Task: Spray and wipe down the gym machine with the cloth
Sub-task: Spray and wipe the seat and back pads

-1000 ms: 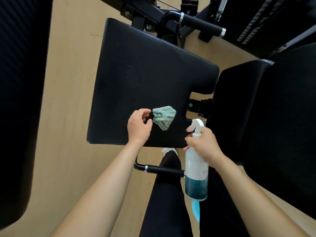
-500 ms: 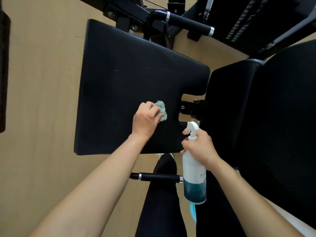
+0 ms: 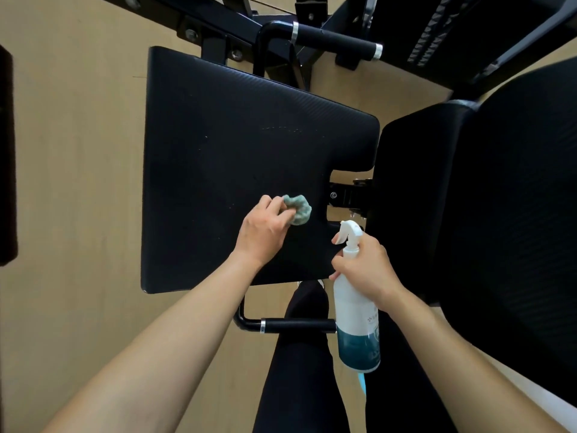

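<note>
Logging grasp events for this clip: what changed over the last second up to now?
The left hand moved onto the cloth, which a second ago lay spread out on the seat pad beside it, and took hold of it. The cloth is now bunched under its fingers, on the pad. The right hand kept gripping the spray bottle by the pad's near right edge.

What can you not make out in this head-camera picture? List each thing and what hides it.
- Head view: most of the cloth, bunched under the left hand.
- Head view: the spray bottle label print, too small to read; its neck, covered by the right hand.
- Head view: the black pad on the right, cut off by the frame edge.
- Head view: a light blue thing below the bottle, hidden by bottle and leg.
</note>
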Action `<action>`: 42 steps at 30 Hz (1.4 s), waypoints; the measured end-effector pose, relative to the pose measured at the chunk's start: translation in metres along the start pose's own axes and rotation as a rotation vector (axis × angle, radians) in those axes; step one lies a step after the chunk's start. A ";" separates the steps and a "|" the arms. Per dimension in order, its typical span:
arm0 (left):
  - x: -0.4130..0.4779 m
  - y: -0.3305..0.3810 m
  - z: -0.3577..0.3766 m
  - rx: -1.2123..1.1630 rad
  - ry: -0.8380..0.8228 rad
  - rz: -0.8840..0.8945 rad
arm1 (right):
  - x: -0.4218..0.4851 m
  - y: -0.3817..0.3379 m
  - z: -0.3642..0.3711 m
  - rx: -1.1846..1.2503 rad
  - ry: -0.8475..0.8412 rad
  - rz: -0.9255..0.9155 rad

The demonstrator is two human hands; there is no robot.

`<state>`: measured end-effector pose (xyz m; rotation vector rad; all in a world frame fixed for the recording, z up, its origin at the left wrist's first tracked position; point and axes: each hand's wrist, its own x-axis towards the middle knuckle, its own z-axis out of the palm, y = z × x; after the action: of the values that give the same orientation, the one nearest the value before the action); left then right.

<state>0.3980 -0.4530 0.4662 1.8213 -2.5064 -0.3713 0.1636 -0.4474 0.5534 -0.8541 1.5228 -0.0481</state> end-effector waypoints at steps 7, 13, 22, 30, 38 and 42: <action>0.018 -0.024 -0.008 0.082 0.070 -0.055 | -0.004 0.004 0.006 0.002 -0.022 -0.013; 0.088 -0.043 -0.020 0.192 0.104 -0.346 | 0.000 0.006 0.008 -0.007 0.008 -0.021; 0.006 0.010 0.023 0.181 -0.067 0.172 | -0.006 0.007 0.002 0.059 0.027 0.038; 0.062 -0.029 0.010 0.311 0.013 0.371 | -0.003 0.005 0.004 0.098 0.023 0.050; 0.182 -0.028 -0.008 0.305 0.048 -0.109 | 0.004 0.003 0.003 0.177 0.085 0.079; 0.140 0.003 0.018 0.201 0.028 0.023 | -0.002 0.003 0.000 0.234 0.143 0.097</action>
<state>0.3476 -0.5803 0.4320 1.8451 -2.6274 -0.0948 0.1624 -0.4442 0.5531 -0.5996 1.6530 -0.2165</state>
